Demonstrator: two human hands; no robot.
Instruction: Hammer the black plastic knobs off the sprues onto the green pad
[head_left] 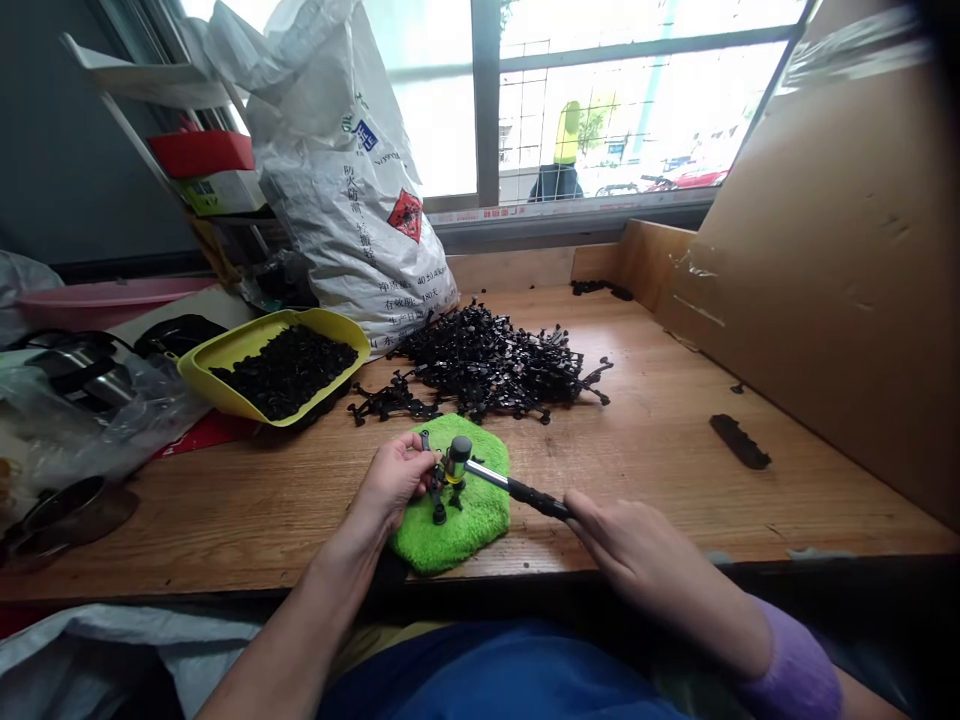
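My right hand [616, 535] is wrapped round the black grip of a small mallet [536, 497]. The mallet's dark cylindrical head, with a yellow band, is over a bright green fuzzy cloth [480, 525]. At the cloth's left side, my left hand [396, 478] pinches a black plastic part [438, 500] with round ends, close beside the mallet head. Whether the head touches the part I cannot tell. Small black bits lie on the cloth under the head. Just behind the cloth spreads a heap of similar black parts [487, 355].
A yellow tray [196, 378] of small black pieces stands at the left, before a big white sack [322, 190]. Further left are a metal cup [90, 515] and a pink basin [112, 297]. A cardboard sheet [840, 270] walls the right side, near a dark strip [739, 441].
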